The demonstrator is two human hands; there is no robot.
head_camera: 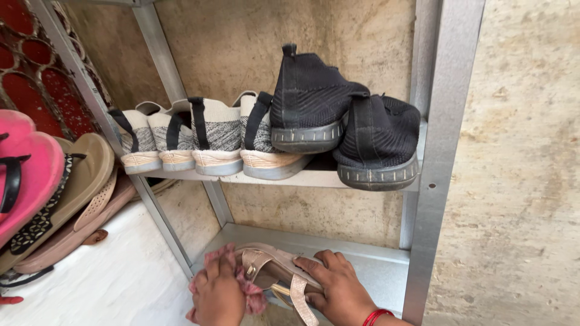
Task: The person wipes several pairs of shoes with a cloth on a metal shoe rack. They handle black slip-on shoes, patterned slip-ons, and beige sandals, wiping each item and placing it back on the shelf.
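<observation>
Rough brown walls stand behind a grey metal shoe rack [432, 151] with two shelves in view. On the lower metal shelf [374, 268] lies a shiny rose-gold strappy sandal [275, 271], close to the front edge and turned partly on its side. The right hand [341, 290] lies on the sandal, fingers spread and curled over its sole and strap, holding it down. A thin red bangle [376, 316] sits on that wrist. The left hand [217, 296] is closed tight around a soft pink cloth [251, 290], and the cloth presses against the sandal's near side. On the upper shelf [302, 179], above the hands, four grey and white knit shoes [214, 136] stand in a row with their heels facing out, touching one another. Just beside them, to the right, are two black knit ankle shoes [347, 124]; one leans on top of a grey shoe, and the other sits at the shelf's right end. Far to the left, outside the rack, a bright pink flat slipper [30, 166] rests on a tan slipper [87, 175] and other flat sandals in a leaning pile. Behind that pile is a dark red metal grille [30, 60]. A white floor [115, 278] lies under the pile.
</observation>
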